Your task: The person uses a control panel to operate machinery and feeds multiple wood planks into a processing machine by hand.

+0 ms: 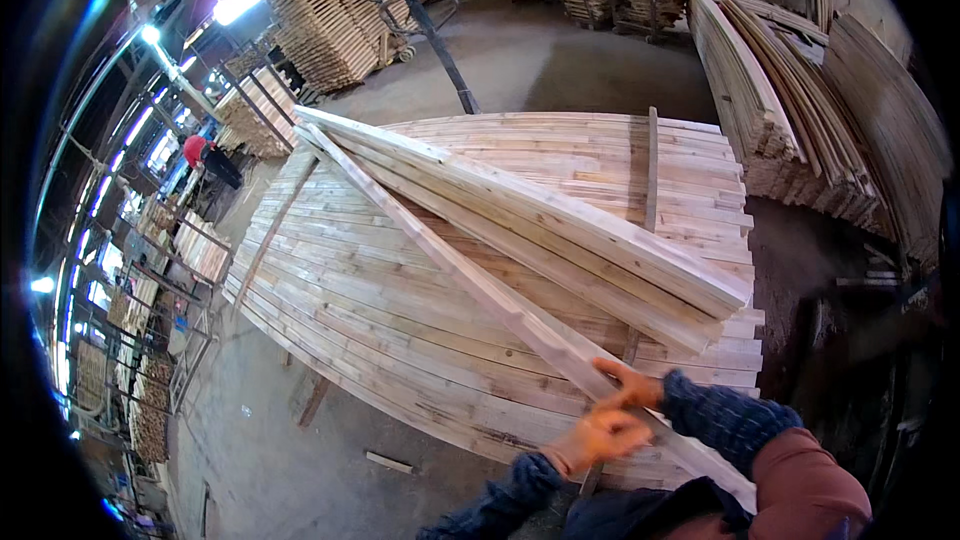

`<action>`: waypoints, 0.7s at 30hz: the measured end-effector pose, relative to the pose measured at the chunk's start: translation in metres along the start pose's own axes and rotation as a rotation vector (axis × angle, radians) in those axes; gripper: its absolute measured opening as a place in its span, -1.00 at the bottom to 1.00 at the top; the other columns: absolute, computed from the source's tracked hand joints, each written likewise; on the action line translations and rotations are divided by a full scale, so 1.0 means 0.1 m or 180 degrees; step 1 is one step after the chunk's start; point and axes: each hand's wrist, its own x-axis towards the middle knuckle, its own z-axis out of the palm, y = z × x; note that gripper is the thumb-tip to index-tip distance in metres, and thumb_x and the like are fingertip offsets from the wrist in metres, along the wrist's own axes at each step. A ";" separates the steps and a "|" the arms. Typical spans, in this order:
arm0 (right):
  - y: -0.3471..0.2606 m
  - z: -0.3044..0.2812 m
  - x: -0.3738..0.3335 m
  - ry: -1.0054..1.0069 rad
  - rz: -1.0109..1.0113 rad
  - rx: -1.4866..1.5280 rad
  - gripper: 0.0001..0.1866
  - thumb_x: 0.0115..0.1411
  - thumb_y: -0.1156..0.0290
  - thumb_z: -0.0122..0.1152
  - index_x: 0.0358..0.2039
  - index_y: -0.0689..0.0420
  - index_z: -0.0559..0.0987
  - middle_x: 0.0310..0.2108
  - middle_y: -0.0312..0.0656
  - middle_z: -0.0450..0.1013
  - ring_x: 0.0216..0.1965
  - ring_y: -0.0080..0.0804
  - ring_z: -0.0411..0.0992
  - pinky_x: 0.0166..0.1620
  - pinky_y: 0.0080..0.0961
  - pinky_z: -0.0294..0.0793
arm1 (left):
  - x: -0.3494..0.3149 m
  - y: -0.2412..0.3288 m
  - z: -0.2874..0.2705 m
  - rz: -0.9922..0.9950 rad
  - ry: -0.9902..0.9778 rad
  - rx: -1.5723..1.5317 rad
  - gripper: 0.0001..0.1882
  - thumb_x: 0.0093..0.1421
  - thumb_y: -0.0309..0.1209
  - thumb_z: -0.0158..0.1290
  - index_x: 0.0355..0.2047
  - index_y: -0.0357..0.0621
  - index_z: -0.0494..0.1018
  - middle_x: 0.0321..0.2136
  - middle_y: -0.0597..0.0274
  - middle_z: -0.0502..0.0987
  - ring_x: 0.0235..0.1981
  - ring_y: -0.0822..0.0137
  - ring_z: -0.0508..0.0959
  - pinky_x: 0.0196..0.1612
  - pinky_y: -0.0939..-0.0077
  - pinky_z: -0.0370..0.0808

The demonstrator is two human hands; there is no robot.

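Observation:
A long, narrow wooden board [480,292] slants from the far left of a wide stack of boards [390,285] toward my body at the lower right. My right hand [632,387] is closed across this board close to its near end. Just nearer to me, my left hand [600,437] is closed at the board's near-side edge with its fingers curled; it is slightly blurred. Beyond the held board, several thicker planks [560,220] lie together at a slant on top of the stack, their near ends by the stack's right side.
Thin wooden strips [652,165] cross the stack. Long boards [745,80] are piled at the right, and stacked lumber [325,15] stands at the back beside a metal post [440,45]. Far left, a person in red [197,150] stands near lights. A short offcut [390,462] lies on the floor.

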 end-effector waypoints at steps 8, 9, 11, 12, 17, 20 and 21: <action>-0.49 0.11 -2.66 0.0644 0.1626 -0.0825 0.43 -0.31 -0.22 0.64 0.50 0.05 0.06 0.40 0.24 0.12 0.41 0.09 0.13 0.45 -0.17 0.07 | 0.15 -0.03 -1.82 0.0558 0.1549 0.4667 -0.01 -0.03 -0.19 0.32 0.44 0.17 0.17 0.46 0.05 0.16 0.48 -0.01 0.09 0.49 0.02 0.02; -0.57 0.12 -2.95 0.0741 0.1690 -0.1201 0.41 -0.28 -0.25 0.60 0.50 0.04 0.06 0.36 0.23 0.19 0.37 0.10 0.19 0.43 -0.19 0.11 | 0.24 0.03 -2.06 0.0442 0.1436 0.5092 0.03 -0.05 -0.17 0.32 0.46 0.20 0.15 0.46 0.06 0.16 0.49 -0.01 0.06 0.51 0.00 -0.07; -0.57 0.12 -3.51 0.0812 0.2183 -0.2136 0.34 -0.24 -0.29 0.56 0.49 -0.07 0.11 0.28 0.16 0.30 0.30 0.08 0.29 0.37 -0.16 0.21 | 0.44 0.31 -2.35 0.0203 0.0581 0.5172 0.07 -0.13 -0.09 0.35 0.44 0.21 0.17 0.43 0.04 0.20 0.46 -0.04 0.13 0.48 -0.06 0.00; -0.67 0.15 -3.70 0.0845 0.2340 -0.2542 0.26 -0.24 -0.31 0.54 0.46 -0.20 0.17 0.22 0.09 0.38 0.23 0.07 0.37 0.31 -0.14 0.29 | 0.51 0.41 -2.35 0.0282 0.0282 0.5300 0.07 -0.17 -0.05 0.37 0.40 0.14 0.22 0.39 0.02 0.26 0.43 -0.05 0.19 0.47 -0.04 0.05; -0.15 0.11 -4.64 0.1695 0.1635 -0.3453 0.12 -0.14 -0.22 0.52 0.44 -0.38 0.20 0.15 -0.01 0.44 0.16 0.01 0.42 0.29 0.00 0.25 | 1.03 0.31 -1.90 0.0848 -0.0549 0.5460 0.00 -0.26 0.04 0.47 0.20 -0.10 0.40 0.15 0.03 0.49 0.21 0.05 0.45 0.36 0.13 0.26; 0.08 0.07 -4.96 0.1851 0.1745 -0.3927 0.06 -0.05 -0.12 0.50 0.46 -0.52 0.15 0.17 -0.05 0.43 0.16 -0.01 0.42 0.28 -0.01 0.25 | 0.94 0.18 -1.37 0.1209 -0.0022 0.5576 -0.15 -0.24 0.09 0.44 0.04 -0.08 0.51 0.00 0.06 0.58 0.04 0.03 0.52 0.15 0.08 0.42; 0.16 0.01 -5.05 0.1847 0.1624 -0.4104 0.04 -0.01 -0.08 0.48 0.46 -0.55 0.13 0.17 -0.07 0.43 0.16 -0.01 0.43 0.27 -0.01 0.28 | 0.84 -0.14 -1.43 0.1285 0.0000 0.5735 -0.16 -0.22 0.15 0.42 0.03 -0.04 0.53 -0.02 0.06 0.58 0.06 0.03 0.52 0.12 0.05 0.44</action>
